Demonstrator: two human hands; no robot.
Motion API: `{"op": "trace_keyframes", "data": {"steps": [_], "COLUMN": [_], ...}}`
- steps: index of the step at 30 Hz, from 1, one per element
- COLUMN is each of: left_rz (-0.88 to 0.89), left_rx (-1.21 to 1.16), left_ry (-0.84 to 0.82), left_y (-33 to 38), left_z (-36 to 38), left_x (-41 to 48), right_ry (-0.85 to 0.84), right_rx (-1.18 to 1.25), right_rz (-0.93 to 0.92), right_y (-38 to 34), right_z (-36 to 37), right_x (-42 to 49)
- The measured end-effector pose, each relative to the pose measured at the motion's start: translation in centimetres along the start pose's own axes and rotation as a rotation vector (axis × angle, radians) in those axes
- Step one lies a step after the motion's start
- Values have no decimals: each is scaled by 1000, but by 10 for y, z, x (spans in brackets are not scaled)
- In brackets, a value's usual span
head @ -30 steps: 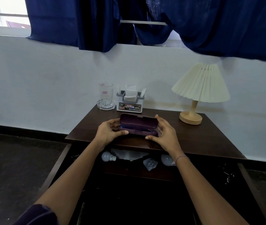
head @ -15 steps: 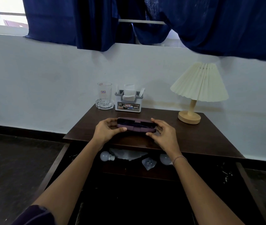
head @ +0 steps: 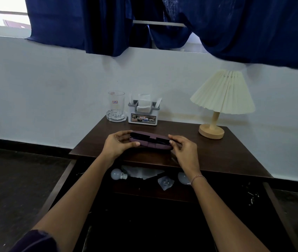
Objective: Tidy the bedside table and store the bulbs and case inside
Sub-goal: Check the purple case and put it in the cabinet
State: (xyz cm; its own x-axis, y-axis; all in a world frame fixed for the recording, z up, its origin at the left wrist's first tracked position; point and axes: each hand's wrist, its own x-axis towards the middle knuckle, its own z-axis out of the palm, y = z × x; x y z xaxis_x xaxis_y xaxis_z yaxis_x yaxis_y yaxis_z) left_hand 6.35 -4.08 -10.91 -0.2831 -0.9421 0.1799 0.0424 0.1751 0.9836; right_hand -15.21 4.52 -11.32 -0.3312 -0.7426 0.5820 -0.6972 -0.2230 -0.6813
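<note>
A dark purple glasses case lies on the dark wooden bedside table, near its front edge. My left hand grips its left end and my right hand grips its right end. The lid is nearly closed, with a dark gap along the top. Below the tabletop, inside the open compartment, a white bulb lies at the left and a second bulb at the right, partly hidden by my right wrist.
At the back of the table stand a clear glass on a glass dish, a grey tissue holder and a lamp with a cream pleated shade. Crumpled plastic and a small wrapper lie between the bulbs. Blue curtains hang above.
The case lid stood open a second ago; it has swung down almost shut between my hands. Both hands stayed at the ends of the case.
</note>
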Motion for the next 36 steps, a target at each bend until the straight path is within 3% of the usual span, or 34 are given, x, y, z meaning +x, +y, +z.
{"op": "trace_keyframes", "data": {"steps": [16,27,36], "left_rz": [-36,-82,-70], "left_rx": [-26,-158,-129], "left_ry": [-72,-22,-17], "left_y": [3,-3,-2], "left_z": [-3,-5,-3], "left_x": [1,6,7], "right_ry": [109,12,-99], "right_rx": [11,-9,63], "right_rz": [3,-37,-14], "right_y": [1,0,-1], "right_z": [0,0,2], "right_x": [0,-2,-3]}}
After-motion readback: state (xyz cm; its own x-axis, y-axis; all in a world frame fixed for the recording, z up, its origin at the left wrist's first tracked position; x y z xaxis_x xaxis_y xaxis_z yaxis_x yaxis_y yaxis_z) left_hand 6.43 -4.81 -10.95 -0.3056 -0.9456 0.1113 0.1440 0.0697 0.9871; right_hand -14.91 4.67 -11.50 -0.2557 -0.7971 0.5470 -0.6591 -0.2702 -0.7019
